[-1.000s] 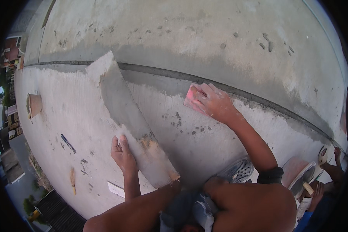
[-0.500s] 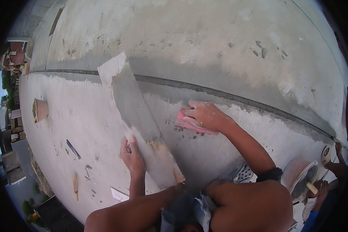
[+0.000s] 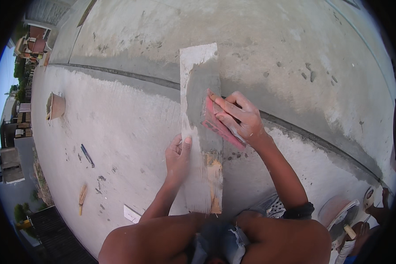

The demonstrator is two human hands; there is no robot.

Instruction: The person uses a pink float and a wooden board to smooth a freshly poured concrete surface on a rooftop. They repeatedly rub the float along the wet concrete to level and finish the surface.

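My left hand (image 3: 178, 159) grips the left edge of a long board (image 3: 193, 167) that lies upright in the picture, coated with pale crust and wet grey mortar, with bare wood showing low down. My right hand (image 3: 244, 119) grips a pink flat tool (image 3: 226, 136), its face tilted against the mortar on the board's upper half, thumb and fingers over its back. Behind the board runs a narrow dark groove (image 3: 308, 134) in the concrete surface, bordered by darker grey patching.
A bucket (image 3: 57, 106), a dark slim tool (image 3: 87, 155), a straw brush (image 3: 81, 200) and a white tile-like piece (image 3: 131, 213) are at the left. At lower right are a tub (image 3: 332, 209) and another person's hand and arm (image 3: 361, 235). Buildings and plants line the far left.
The board has moved rightward and turned more upright with my left hand. The pink tool in my right hand has moved from the concrete onto the board's mortar.
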